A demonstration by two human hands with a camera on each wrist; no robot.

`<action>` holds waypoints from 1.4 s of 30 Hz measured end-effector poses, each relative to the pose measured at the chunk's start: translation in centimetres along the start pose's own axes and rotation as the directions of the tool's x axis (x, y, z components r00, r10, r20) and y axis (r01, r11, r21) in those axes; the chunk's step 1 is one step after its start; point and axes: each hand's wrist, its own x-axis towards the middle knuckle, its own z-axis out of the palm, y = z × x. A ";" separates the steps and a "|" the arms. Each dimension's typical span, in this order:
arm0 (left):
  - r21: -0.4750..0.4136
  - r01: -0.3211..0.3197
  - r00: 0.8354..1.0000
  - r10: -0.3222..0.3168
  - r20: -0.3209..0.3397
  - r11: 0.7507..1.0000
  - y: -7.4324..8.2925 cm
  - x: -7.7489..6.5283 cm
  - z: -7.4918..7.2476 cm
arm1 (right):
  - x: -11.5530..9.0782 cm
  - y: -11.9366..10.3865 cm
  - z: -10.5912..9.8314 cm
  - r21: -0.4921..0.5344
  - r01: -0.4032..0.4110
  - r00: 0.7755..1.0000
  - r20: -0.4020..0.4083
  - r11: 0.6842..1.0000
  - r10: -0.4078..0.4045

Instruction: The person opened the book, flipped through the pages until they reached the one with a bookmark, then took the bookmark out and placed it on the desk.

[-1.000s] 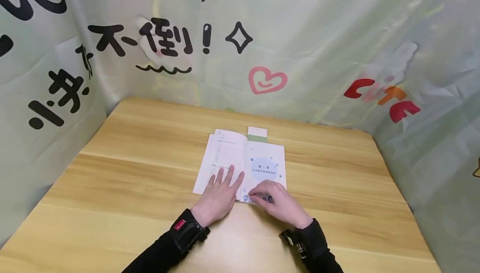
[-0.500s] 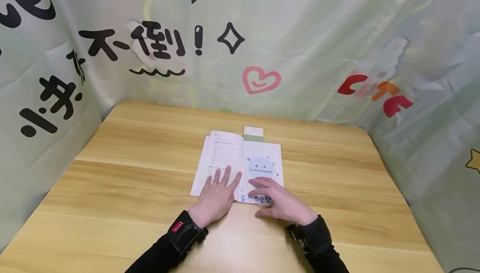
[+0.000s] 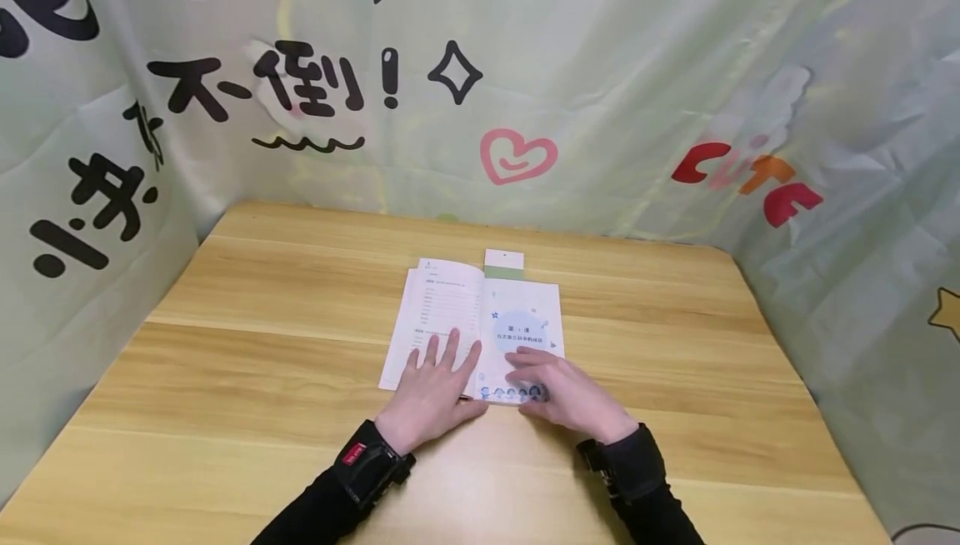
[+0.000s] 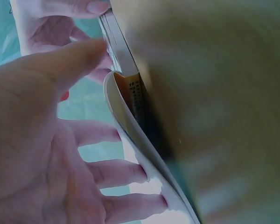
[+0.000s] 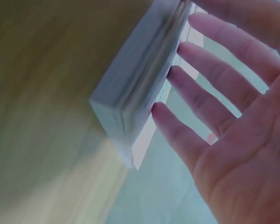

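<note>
An open book (image 3: 522, 299) lies on the wooden table, its left page (image 3: 448, 299) printed with lines of text and its right page showing a pale blue circle and small blue figures. Spread fingers of my left hand (image 3: 429, 395) press on the lower left page, the thumb stretched toward the spine at the bottom edge. Over the lower right page, my right hand (image 3: 573, 395) rests its extended fingertips. In the right wrist view those fingers (image 5: 212, 77) touch the page above the thick page block (image 5: 135, 70). The left wrist view shows the left page curving up from the spine.
A white and green card (image 3: 504, 264) sticks out past the book's top edge. Around the wooden table (image 3: 300, 278) hangs a pale green printed cloth (image 3: 600, 95) at the back and sides. Black straps with cameras (image 3: 371, 462) sit on both wrists.
My right hand has left the pinch at the lower right page and its fingers have straightened. The left thumb has swung right toward the spine. The view has shifted slightly right.
</note>
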 end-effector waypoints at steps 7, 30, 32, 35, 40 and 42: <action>0.042 -0.003 0.999 0.005 -0.034 0.999 0.5 0.1 0.0 | -0.3 0.2 -0.8 -0.010 0.045 0.999 -0.030 0.999 -0.045; -0.009 -0.015 0.902 0.009 -0.432 1.000 1.8 1.8 0.4 | 0.6 0.2 -2.1 0.006 0.168 0.674 -0.730 0.986 -0.110; -0.057 -0.021 0.879 -0.009 -0.477 0.998 1.5 1.9 0.1 | 0.4 0.3 -1.9 0.042 0.115 0.750 -0.658 0.992 -0.059; -0.090 -0.012 0.838 -0.039 -0.544 0.996 1.0 2.1 -0.3 | 0.3 0.4 -1.4 0.082 0.028 0.873 -0.487 0.996 0.015; -0.081 0.025 0.808 -0.068 -0.586 0.996 0.1 2.0 -1.2 | 0.3 0.3 -0.3 0.069 -0.092 0.974 -0.203 0.993 0.104; -0.073 0.047 0.813 -0.080 -0.577 0.996 -0.3 1.9 -1.4 | 0.4 0.2 0.1 0.079 -0.118 0.979 -0.157 0.990 0.130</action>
